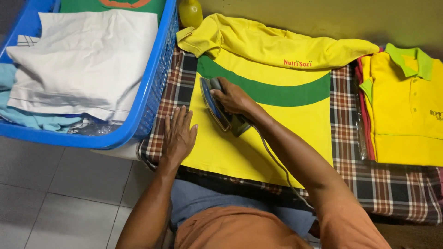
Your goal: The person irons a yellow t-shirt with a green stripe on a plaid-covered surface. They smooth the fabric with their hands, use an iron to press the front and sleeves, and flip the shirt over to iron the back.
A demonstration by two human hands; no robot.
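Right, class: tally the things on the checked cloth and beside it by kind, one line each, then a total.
Yellow shirts spread or folded: 2
Iron: 1
Blue basket: 1
Yellow bottle: 1
Total: 5

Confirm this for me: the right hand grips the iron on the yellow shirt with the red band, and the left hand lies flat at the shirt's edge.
Not quite: the head view shows the band on the yellow shirt is green, not red. The right hand does grip the iron, and the left hand lies flat at the shirt's edge.
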